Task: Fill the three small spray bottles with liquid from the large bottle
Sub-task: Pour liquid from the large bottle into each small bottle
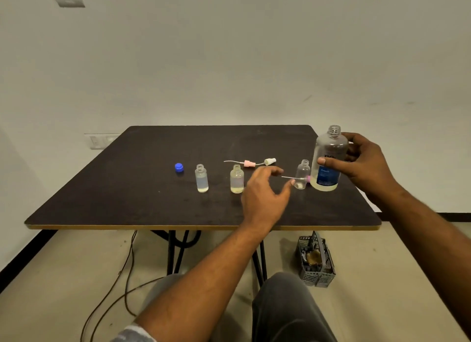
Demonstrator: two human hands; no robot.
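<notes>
Large bottle (pixel 328 163) stands upright and uncapped at the right of the bench (pixel 127 201), with the right hand (pixel 367 163) wrapped round its body. The right small bottle (pixel 302 170) is just left of it, axis vertical, mouth open, apparently empty. The left hand (pixel 263 193), fingers spread and grasping nothing, is just left of that bottle and is the nearer hand to steady it.

Count:
- Small bottles: 3. The left small bottle (pixel 201 178) and middle small bottle (pixel 237 179) hold pale liquid.
- Loose spray heads: 3. These are the pink spray head (pixel 248 163), the white spray head (pixel 270 161) and a third spray head (pixel 308 179).
- Blue cap (pixel 179 167): 1.

Place: bare, plain room used as a makeshift workspace;
Walls: scuffed white wall (pixel 229 48); switch plate (pixel 100 141) set in it;
Furniture: one dark table (pixel 142 188) on black legs (pixel 170 250);
Ground: beige floor (pixel 382 265); loose cable (pixel 127 265); grey basket (pixel 317 262)
</notes>
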